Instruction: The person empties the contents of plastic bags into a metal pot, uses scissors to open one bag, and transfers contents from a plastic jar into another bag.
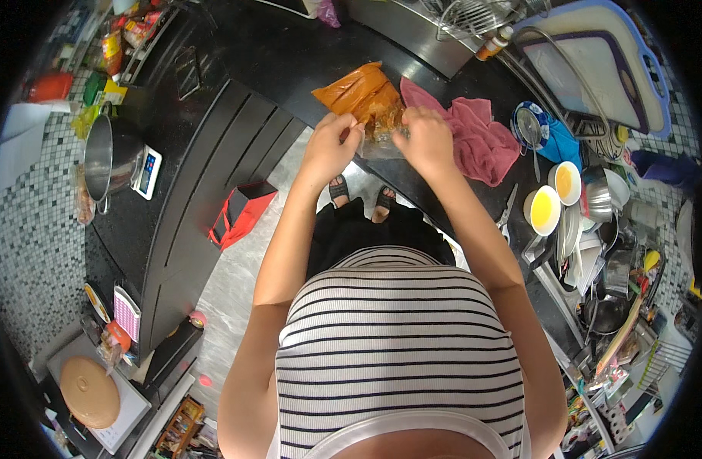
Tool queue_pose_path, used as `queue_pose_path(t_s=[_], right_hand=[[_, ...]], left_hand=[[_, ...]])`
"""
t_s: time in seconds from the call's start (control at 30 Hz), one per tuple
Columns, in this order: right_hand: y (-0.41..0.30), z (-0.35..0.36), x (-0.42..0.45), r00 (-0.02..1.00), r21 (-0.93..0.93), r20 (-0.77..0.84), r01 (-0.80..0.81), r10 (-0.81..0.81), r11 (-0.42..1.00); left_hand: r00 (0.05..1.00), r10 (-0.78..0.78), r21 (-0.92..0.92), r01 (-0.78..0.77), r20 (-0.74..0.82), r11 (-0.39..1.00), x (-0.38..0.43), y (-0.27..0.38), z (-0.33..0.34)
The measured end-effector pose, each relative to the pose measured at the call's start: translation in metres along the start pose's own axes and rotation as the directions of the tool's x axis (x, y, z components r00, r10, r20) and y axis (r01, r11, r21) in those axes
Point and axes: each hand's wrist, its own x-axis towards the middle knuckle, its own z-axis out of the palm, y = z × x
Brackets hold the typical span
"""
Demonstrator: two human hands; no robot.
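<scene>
On the black countertop lies an orange plastic bag [359, 89], its near end clear and crumpled. My left hand [332, 143] pinches the left side of the bag's clear end between thumb and fingers. At the right side of that end is my right hand [428, 140], with fingers bent onto the plastic; its exact hold is hard to tell. A crumpled dark pink towel [480, 137] lies just right of my right hand. What the bag contains cannot be told.
Scissors [507, 212] lie right of my right forearm, near two white bowls with yellow contents [542, 211] [564, 183]. A blue-rimmed bowl with a strainer [528, 126] stands beyond. At left are a metal pot [101, 160] and a red box [247, 212].
</scene>
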Motion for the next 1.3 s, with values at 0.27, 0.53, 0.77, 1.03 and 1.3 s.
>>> queue_pose_path(t_s=[0.27,0.53,0.77,1.03,1.3], right_hand=[[-0.019,0.005,-0.003,0.984,-0.123,0.111,-0.124,0.138,0.985],[0.007,-0.007,0.022,0.996,0.216,-0.085,0.054,-0.036,0.975],[0.051,0.028,0.063,0.884,0.853,0.155,-0.345,0.441,0.391],[0.063,0.035,0.068,0.754,0.893,0.236,-0.417,0.613,0.169],[0.051,-0.029,0.049,0.901,0.866,0.282,-0.387,0.33,0.316]], left_hand=[[0.999,0.05,-0.195,-0.052,-0.014,0.98,0.012,-0.018,-0.002],[0.995,0.086,-0.184,-0.094,-0.053,0.978,0.011,-0.025,-0.015],[0.991,0.107,0.059,-0.103,-0.077,0.993,-0.011,-0.064,-0.039],[0.997,0.076,-0.06,-0.077,-0.027,0.995,-0.027,-0.073,-0.035],[0.963,-0.268,-0.257,0.252,-0.029,0.933,0.023,-0.084,-0.052]])
